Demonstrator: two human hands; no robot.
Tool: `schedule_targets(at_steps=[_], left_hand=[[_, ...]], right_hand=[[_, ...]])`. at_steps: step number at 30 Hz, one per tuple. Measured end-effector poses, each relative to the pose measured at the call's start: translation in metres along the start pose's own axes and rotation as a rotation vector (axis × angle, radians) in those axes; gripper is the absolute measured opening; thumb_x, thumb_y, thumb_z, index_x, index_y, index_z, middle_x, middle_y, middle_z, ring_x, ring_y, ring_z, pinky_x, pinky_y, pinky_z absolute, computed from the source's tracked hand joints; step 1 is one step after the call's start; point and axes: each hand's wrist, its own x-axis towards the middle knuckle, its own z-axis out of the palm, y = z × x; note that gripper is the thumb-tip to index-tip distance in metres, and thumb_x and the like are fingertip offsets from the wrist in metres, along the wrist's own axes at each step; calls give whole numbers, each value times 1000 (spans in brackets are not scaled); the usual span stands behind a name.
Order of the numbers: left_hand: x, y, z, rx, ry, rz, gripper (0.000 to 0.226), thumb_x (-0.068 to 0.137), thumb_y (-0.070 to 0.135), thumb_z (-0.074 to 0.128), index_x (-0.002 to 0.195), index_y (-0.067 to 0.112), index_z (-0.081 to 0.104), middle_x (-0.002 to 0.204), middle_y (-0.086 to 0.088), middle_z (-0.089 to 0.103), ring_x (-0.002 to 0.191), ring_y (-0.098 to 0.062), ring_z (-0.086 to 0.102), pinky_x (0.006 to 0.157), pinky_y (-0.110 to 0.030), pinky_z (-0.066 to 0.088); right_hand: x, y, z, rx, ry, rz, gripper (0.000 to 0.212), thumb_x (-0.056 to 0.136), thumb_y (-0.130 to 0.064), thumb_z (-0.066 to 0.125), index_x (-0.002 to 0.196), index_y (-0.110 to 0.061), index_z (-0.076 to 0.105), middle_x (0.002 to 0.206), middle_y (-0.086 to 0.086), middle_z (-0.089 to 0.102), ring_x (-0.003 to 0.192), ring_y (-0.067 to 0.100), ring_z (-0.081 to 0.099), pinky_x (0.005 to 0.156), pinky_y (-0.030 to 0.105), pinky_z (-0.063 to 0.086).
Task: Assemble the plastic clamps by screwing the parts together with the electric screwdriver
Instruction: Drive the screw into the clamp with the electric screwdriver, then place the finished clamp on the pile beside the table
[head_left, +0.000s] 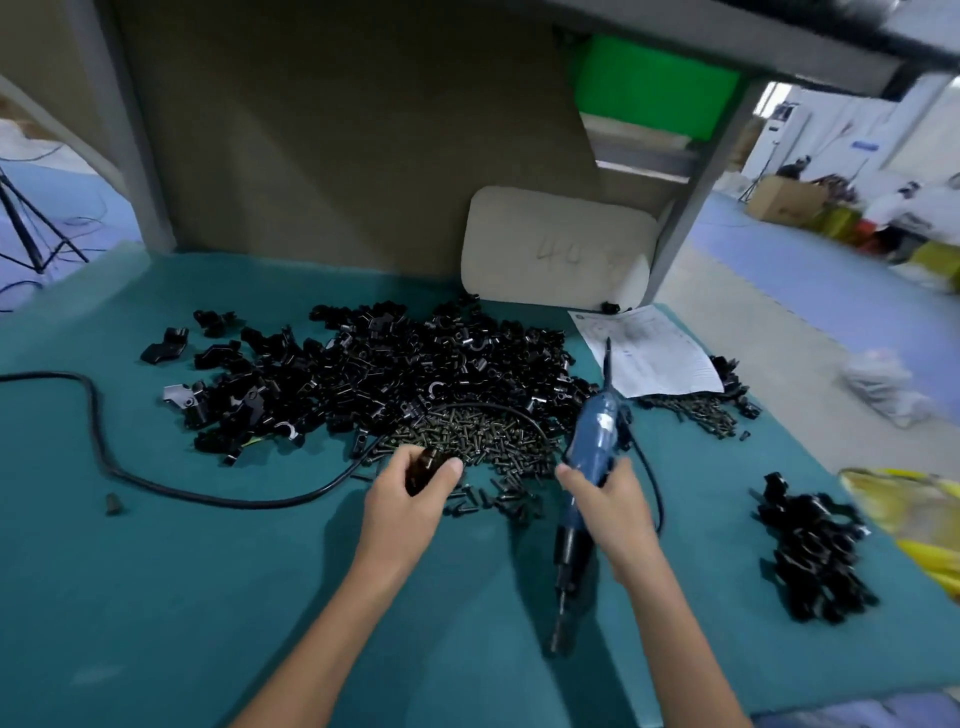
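My left hand (410, 499) grips a dark clamp part (427, 467) at the near edge of a heap of small dark screws (483, 441). My right hand (613, 506) holds the blue electric screwdriver (595, 441) by its body, with the black bit end (563, 613) pointing down toward me above the green mat (208, 597). Behind the screws a big pile of loose black plastic clamp parts (395, 364) spreads across the table. At the right lies a smaller heap of black clamps (813, 551).
The screwdriver's black cable (98, 431) loops over the mat at the left. A printed paper sheet (649, 351) and more screws (701, 410) lie at the back right. A pale board (556, 249) leans on the back wall. A yellow bag (914, 519) sits at the right edge.
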Motion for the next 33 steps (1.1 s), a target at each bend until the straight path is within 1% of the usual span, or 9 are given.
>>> schedule_targets(at_steps=[4, 7, 9, 12, 16, 21, 26, 30, 33], left_hand=[[12, 18, 49, 54, 4, 27, 18, 84, 46, 71, 87, 36, 56, 75, 18, 64, 68, -1, 59, 61, -21, 42], [18, 32, 80, 147, -17, 97, 20, 83, 36, 76, 95, 34, 59, 82, 18, 66, 79, 2, 61, 74, -27, 46], [20, 40, 92, 231, -80, 167, 24, 83, 34, 76, 102, 32, 62, 89, 15, 68, 84, -10, 63, 74, -28, 46], [18, 52, 105, 379, -258, 289, 36, 81, 20, 72, 109, 36, 58, 99, 11, 68, 94, -20, 63, 74, -33, 48], [15, 70, 108, 443, -475, 395, 56, 79, 41, 76, 124, 45, 42, 108, 13, 64, 103, -13, 62, 85, -37, 52], [56, 66, 49, 460, -265, 438, 43, 89, 42, 70, 128, 33, 52, 111, 12, 64, 101, -8, 60, 86, -32, 48], [127, 21, -59, 731, 191, 284, 37, 89, 44, 58, 118, 22, 57, 111, -14, 68, 101, -36, 62, 89, -51, 52], [146, -13, -118, 933, 191, 46, 75, 79, 77, 40, 130, 23, 50, 126, -18, 62, 116, -43, 55, 96, -62, 48], [134, -22, -129, 1194, 105, 3, 83, 81, 82, 46, 145, 29, 41, 134, -16, 60, 126, -45, 46, 97, -63, 40]], right_hand=[[1, -2, 5, -294, 44, -83, 38, 92, -51, 66, 104, -15, 57, 103, 6, 67, 103, 34, 60, 89, 41, 46], [0, 1, 2, -605, 108, -193, 50, 106, -49, 41, 140, -13, 52, 133, 13, 60, 129, 31, 47, 106, 39, 31], [-4, 3, -6, -393, 105, -271, 54, 106, -52, 36, 152, -25, 44, 136, 11, 59, 132, 26, 46, 110, 38, 32], [-11, 0, -13, 120, -77, -207, 47, 99, -58, 47, 144, -42, 43, 121, -1, 67, 114, 17, 63, 99, 36, 50], [-4, 4, -32, 419, 82, -123, 22, 105, -31, 54, 127, -26, 54, 117, 2, 68, 107, 18, 68, 100, 47, 53], [20, 46, -120, -256, 357, -112, 37, 99, -37, 58, 135, -32, 51, 112, 7, 63, 98, 26, 62, 89, 40, 52], [39, 100, -189, -607, 413, 140, 47, 101, -36, 55, 146, -22, 49, 120, 24, 56, 108, 41, 57, 89, 45, 49], [43, 118, -197, -752, 293, 264, 56, 103, -45, 49, 156, -31, 36, 136, 25, 50, 115, 41, 56, 97, 43, 48], [44, 105, -186, -891, 376, 262, 58, 100, -53, 50, 153, -31, 40, 144, 23, 44, 130, 43, 42, 111, 47, 34]])
